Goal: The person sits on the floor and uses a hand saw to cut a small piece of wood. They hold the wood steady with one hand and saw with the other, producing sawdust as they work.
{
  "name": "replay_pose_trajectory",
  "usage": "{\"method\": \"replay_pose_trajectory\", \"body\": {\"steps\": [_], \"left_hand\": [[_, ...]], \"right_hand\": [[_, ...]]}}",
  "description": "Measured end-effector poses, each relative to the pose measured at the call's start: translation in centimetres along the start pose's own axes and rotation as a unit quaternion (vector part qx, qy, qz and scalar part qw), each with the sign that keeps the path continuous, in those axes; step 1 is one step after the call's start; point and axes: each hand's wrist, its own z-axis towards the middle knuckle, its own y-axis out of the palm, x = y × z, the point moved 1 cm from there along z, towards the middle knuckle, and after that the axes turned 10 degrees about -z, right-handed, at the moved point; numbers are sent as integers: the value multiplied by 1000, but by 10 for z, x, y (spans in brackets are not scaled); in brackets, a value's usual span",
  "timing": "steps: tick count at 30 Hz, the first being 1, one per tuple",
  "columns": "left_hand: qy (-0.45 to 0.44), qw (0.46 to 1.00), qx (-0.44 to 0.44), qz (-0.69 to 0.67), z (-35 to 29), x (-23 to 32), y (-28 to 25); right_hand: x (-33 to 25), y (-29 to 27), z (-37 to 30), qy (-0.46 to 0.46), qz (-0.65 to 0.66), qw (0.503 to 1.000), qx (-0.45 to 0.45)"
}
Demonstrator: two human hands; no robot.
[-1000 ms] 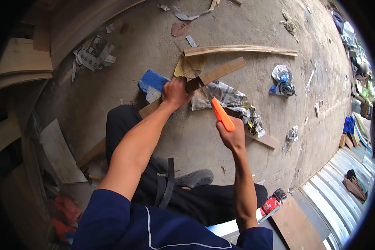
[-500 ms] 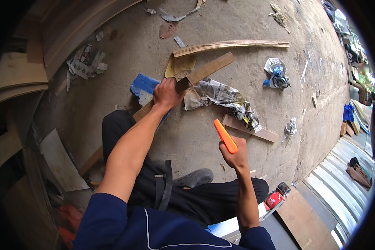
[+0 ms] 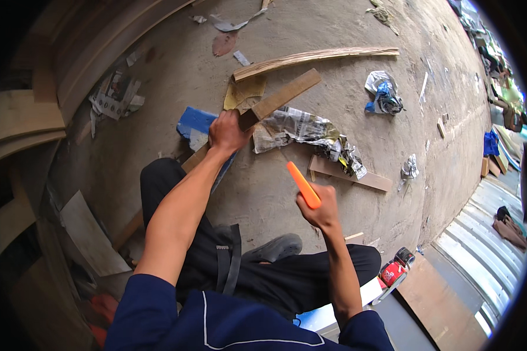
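My left hand is closed round a length of wood, pressing it down over a blue-painted block. The wood slants away to the upper right. In my right hand is the orange handle of a saw. Its thin blade, seen nearly edge-on, points toward the wood near my left hand; where the blade meets the wood is hard to make out. Crumpled newspaper lies just beyond the saw, partly over a flat board.
A long rough strip of wood lies farther off on the concrete floor. Yellow sandpaper-like sheet sits beside the held wood. A red can stands by my right knee. Wooden panels line the left; corrugated metal is at right.
My right hand and the orange saw handle have moved up and left, closer to the wood. My left hand still holds the wood; the whole view has shifted slightly.
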Motion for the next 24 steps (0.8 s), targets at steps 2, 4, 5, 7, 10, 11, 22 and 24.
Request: {"method": "replay_pose_trajectory", "body": {"steps": [2, 4, 5, 7, 10, 11, 22, 24], "left_hand": [[-47, 998, -25, -16, -2, 9, -1], [-56, 997, -56, 1, 8, 6, -7], [-54, 997, -48, 13, 8, 5, -8], [-50, 998, -39, 31, -1, 5, -3], [-34, 998, -41, 24, -2, 1, -1], [-27, 999, -39, 22, -3, 3, 0], [-20, 999, -27, 24, -2, 3, -1], [-25, 999, -23, 23, -1, 1, -1]], "right_hand": [[-5, 17, 30, -32, -23, 999, 24], [-14, 31, 59, -43, -19, 998, 44], [-3, 26, 54, -43, -3, 998, 43], [26, 15, 7, -20, 32, 999, 32], [29, 4, -25, -8, 70, 997, 14], [28, -1, -24, 1, 63, 998, 17], [33, 8, -31, -10, 59, 998, 34], [33, 3, -21, 17, 67, 996, 49]]}}
